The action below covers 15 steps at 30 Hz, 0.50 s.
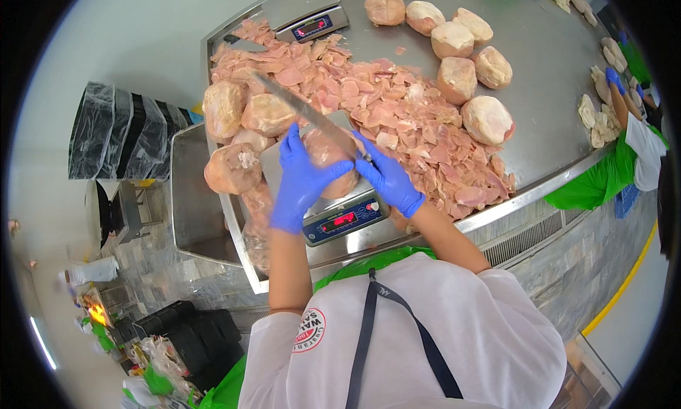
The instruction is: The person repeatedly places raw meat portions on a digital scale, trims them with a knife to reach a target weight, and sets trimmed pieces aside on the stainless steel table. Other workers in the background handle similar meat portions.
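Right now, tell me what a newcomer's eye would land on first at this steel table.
The blue-gloved left hand presses a bagged portion of raw chicken on the digital scale at the near edge, while the right hand holds a long knife angled up and left. Behind them a pink heap of sliced chicken covers the steel table, with bagged round portions lined up beyond it.

I count two digital scales: one [345,217] under the gloved hands, one [311,20] at the table's far edge. One long knife [301,111]. Seven bagged meat portions in the far cluster [455,40], four more at left [225,109]. Two blue gloves on the near person; loose slices [411,125] too many to count.
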{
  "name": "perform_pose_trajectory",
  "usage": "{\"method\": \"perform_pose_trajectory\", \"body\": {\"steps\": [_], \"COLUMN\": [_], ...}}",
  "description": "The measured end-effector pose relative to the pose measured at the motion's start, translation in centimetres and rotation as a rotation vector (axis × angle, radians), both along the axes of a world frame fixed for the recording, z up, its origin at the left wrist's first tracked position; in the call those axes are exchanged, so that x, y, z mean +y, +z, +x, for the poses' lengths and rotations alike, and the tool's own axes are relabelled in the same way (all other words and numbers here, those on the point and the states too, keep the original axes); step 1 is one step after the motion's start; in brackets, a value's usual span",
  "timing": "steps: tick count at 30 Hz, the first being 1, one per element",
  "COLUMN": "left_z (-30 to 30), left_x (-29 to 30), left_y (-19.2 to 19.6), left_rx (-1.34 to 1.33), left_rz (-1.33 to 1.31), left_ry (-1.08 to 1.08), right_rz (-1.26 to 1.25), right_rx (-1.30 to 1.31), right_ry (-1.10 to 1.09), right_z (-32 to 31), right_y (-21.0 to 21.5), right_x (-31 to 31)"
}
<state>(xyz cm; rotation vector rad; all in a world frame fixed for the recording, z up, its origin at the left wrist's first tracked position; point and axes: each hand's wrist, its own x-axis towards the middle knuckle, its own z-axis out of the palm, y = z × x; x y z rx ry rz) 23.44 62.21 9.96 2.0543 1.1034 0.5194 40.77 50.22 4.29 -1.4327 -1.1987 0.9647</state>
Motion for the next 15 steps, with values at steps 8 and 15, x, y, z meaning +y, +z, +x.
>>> {"method": "perform_pose_trajectory", "body": {"steps": [8,15], "left_z": [-0.2,0.2], "left_x": [0.2,1.5], "left_y": [0.2,0.6], "left_rx": [-0.118,-0.088], "left_rz": [-0.171,-0.239], "left_ry": [-0.094,-0.204], "right_rz": [-0.044,0.01], "right_rx": [0.096,0.258], "right_ry": [0.066,0.17], "right_z": [1.4,2.7], "right_y": [-1.1,0.3], "right_x": [-2.3,0.3]}}
